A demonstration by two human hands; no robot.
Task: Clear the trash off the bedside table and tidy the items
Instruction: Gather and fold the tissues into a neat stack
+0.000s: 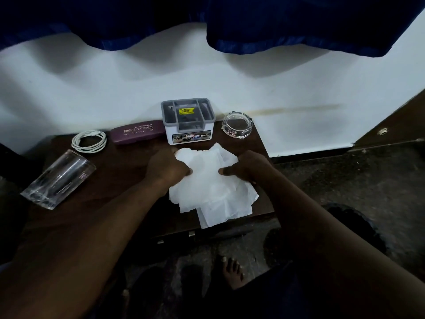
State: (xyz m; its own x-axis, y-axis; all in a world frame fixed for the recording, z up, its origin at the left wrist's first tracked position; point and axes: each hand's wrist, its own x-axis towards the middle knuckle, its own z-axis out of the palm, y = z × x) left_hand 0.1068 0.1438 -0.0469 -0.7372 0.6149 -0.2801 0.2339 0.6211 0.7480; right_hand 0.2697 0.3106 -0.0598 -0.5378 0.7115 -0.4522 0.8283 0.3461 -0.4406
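White tissue sheets (213, 189) lie bunched at the front right of our dark wooden bedside table (124, 194). We grip them from both sides: our left hand (166, 168) curls its fingers round their left edge, and our right hand (247, 168) pinches the right edge, thumb on top. Just behind them stands a grey organiser box (188, 122).

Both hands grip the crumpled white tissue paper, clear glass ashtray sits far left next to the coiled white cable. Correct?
Not quite. The head view shows the clear glass ashtray at the table's rear right, just right of the grey-and-white plastic organiser box; the coiled white cable is rear left. The left hand and right hand do grip the crumpled white tissue paper.
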